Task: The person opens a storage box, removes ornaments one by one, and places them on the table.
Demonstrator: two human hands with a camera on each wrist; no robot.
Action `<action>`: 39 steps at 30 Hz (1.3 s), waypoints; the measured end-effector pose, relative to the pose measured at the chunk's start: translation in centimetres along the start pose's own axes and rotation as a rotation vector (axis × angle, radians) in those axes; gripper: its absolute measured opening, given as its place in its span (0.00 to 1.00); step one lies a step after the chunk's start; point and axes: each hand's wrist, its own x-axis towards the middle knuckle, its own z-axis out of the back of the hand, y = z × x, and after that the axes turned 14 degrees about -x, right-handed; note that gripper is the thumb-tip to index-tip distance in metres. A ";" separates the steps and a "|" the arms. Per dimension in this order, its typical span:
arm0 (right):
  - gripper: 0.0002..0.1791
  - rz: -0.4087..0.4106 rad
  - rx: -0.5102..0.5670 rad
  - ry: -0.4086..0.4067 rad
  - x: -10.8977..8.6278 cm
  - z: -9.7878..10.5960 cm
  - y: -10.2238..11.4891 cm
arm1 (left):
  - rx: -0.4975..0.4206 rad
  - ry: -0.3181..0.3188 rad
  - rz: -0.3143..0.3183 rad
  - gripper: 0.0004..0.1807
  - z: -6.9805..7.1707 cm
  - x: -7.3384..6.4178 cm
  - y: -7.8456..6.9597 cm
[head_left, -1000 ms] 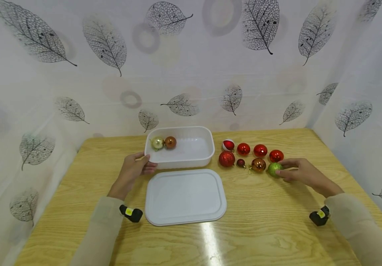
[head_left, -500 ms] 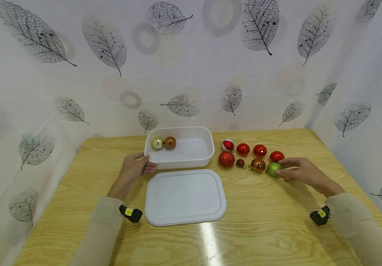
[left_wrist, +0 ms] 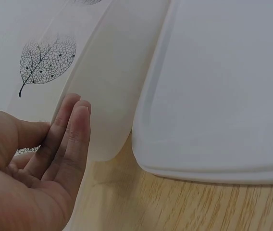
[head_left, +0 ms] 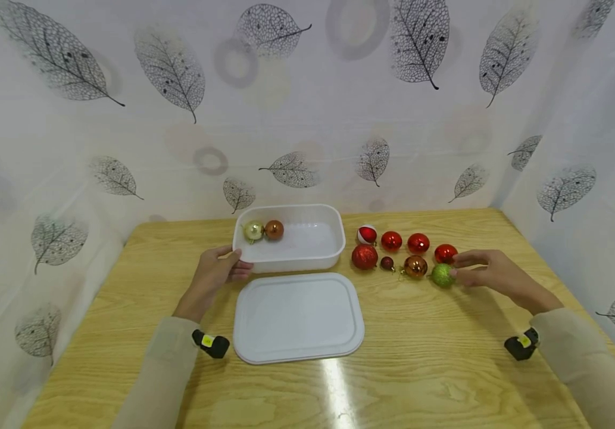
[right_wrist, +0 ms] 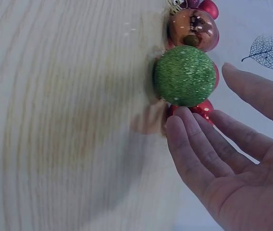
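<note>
My left hand [head_left: 216, 268] grips the near left corner of a white plastic box [head_left: 307, 262], thumb at the rim and fingers along the outer wall [left_wrist: 110, 82]. Inside the box sit a pale gold bauble [head_left: 254, 230] and a copper bauble [head_left: 274, 230]. My right hand [head_left: 492, 275] is beside a glittery green bauble [head_left: 442, 275] on the table, its fingers spread and relaxed. In the right wrist view, the fingertips [right_wrist: 175, 122] lie close to the green bauble [right_wrist: 185, 76]; whether they touch it I cannot tell.
Left of the green bauble lie a copper bauble [head_left: 415, 267], a small dark red one [head_left: 387, 263] and a glittery red one [head_left: 364, 257]. Behind them are shiny red baubles [head_left: 418, 243] and a red-and-white one [head_left: 367, 234]. A white lid [head_left: 299, 319] lies before the box.
My right hand has let go of the green bauble and drawn back slightly to the right. The left hand and the box have stayed still.
</note>
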 end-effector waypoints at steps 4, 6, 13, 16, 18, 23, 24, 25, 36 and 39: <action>0.32 0.020 -0.020 -0.011 0.1 0.5 0.2 | -0.004 0.006 -0.003 0.27 0.1 0.0 0.0; 0.31 0.026 -0.028 -0.013 0.2 0.8 0.4 | -0.004 0.005 -0.003 0.27 0.1 0.0 -0.1; 0.34 0.021 -0.048 -0.005 0.6 1.7 1.2 | 0.000 0.003 -0.006 0.26 0.0 0.1 0.0; 0.33 0.029 -0.060 -0.010 0.8 2.1 1.8 | 0.005 -0.001 -0.006 0.26 0.0 0.2 0.0; 0.33 0.036 -0.070 -0.015 1.1 2.4 2.3 | 0.009 -0.003 -0.005 0.26 0.0 0.2 0.0; 0.34 0.045 -0.111 -0.015 2.0 2.7 4.3 | 0.006 -0.004 -0.005 0.26 0.0 0.1 0.0; 0.35 0.047 -0.121 -0.015 2.2 2.8 4.7 | 0.003 -0.003 -0.005 0.26 -0.1 0.1 0.0; 0.35 0.049 -0.128 -0.015 2.3 2.8 5.1 | 0.001 0.000 -0.005 0.26 -0.1 0.1 0.0; 0.31 0.137 -0.108 -0.019 5.1 1.7 10.2 | -0.012 -0.014 -0.001 0.26 -0.3 0.1 -0.1; 0.30 0.155 -0.093 0.000 6.1 0.9 11.6 | -0.013 -0.012 0.004 0.26 -0.4 0.2 0.0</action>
